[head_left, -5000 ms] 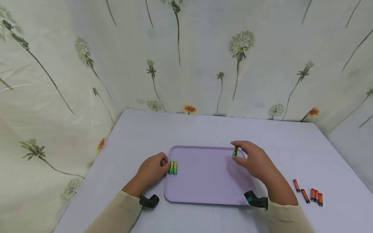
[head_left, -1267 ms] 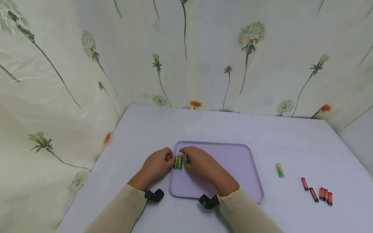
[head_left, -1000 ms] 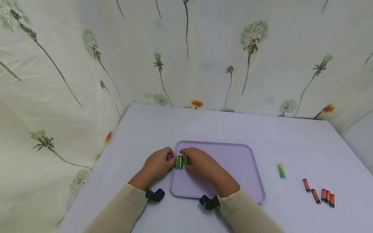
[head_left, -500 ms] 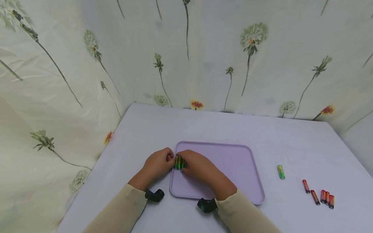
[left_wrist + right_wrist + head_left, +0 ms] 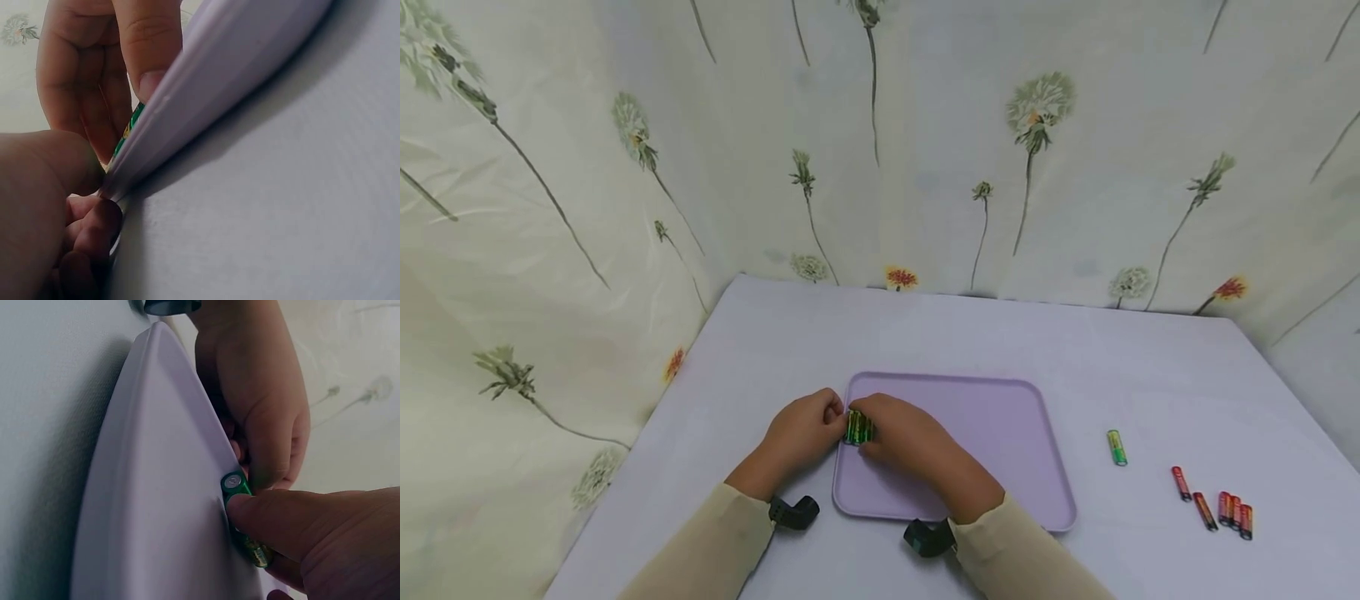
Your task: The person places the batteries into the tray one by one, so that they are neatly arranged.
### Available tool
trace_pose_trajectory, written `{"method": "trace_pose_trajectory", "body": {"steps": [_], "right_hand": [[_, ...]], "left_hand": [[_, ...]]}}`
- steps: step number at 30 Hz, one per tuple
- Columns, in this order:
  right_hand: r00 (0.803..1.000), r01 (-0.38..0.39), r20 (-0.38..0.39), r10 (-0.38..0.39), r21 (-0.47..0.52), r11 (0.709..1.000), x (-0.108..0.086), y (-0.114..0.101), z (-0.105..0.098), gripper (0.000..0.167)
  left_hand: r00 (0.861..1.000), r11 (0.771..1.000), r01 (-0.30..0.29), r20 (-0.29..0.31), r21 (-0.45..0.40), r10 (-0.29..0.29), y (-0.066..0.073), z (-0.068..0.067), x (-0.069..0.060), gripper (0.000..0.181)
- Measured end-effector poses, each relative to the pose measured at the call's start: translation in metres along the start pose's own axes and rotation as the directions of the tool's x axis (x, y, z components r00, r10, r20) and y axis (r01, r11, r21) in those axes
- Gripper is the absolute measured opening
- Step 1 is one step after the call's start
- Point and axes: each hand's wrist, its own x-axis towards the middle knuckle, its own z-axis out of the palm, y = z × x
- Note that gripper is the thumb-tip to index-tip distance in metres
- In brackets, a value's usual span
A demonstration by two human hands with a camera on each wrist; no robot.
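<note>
Green-yellow batteries (image 5: 859, 427) lie side by side in the lilac tray (image 5: 955, 450), against its left rim. My right hand (image 5: 913, 442) pinches the outermost one between thumb and fingers; in the right wrist view the thumb lies on this green battery (image 5: 257, 550), partly covering it. At the rim's outer side, my left hand (image 5: 801, 429) grips the tray edge beside the batteries. The left wrist view shows the left thumb (image 5: 78, 164) on the rim and curled fingers (image 5: 97, 228) below it. The fingers hide part of the batteries.
Right of the tray, one green battery (image 5: 1117, 447) lies alone on the white table (image 5: 1000, 329). Farther right are several red batteries, two apart (image 5: 1181, 483) (image 5: 1205, 511) and a close group (image 5: 1236, 514). A flower-patterned cloth (image 5: 925, 150) hangs behind.
My right hand has carried a green battery left from above the tray's right side and set it against the other two. My left hand stays at the left rim.
</note>
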Motion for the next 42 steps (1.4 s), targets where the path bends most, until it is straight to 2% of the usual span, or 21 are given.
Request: {"method": "trace_pose_trajectory", "body": {"steps": [12,19,30,38,42], "right_hand": [[1.000,-0.021,-0.003,0.021,0.037,0.999,-0.003,0.006,-0.006,0.061],[0.998,-0.069,-0.007,0.069,0.050,0.996,-0.006,0.015,-0.013,0.061],[0.983,-0.172,-0.037,0.177,0.122,0.978,-0.020,0.027,-0.038,0.061],[0.973,-0.180,-0.106,0.205,0.203,0.963,-0.036,0.042,-0.060,0.061],[0.965,-0.193,-0.135,0.223,0.208,0.959,-0.044,0.050,-0.068,0.060]], "left_hand": [[1.000,1.000,-0.005,0.005,-0.007,0.005,0.002,-0.001,0.000,0.012],[1.000,1.000,-0.002,0.004,-0.018,0.003,0.001,0.000,0.000,0.011],[1.000,1.000,0.009,0.006,-0.013,-0.008,0.002,0.001,0.000,0.011],[1.000,1.000,-0.005,-0.003,-0.015,0.005,0.004,0.001,0.000,0.011],[1.000,1.000,-0.004,-0.007,-0.011,0.004,0.003,0.002,-0.002,0.010]]}}
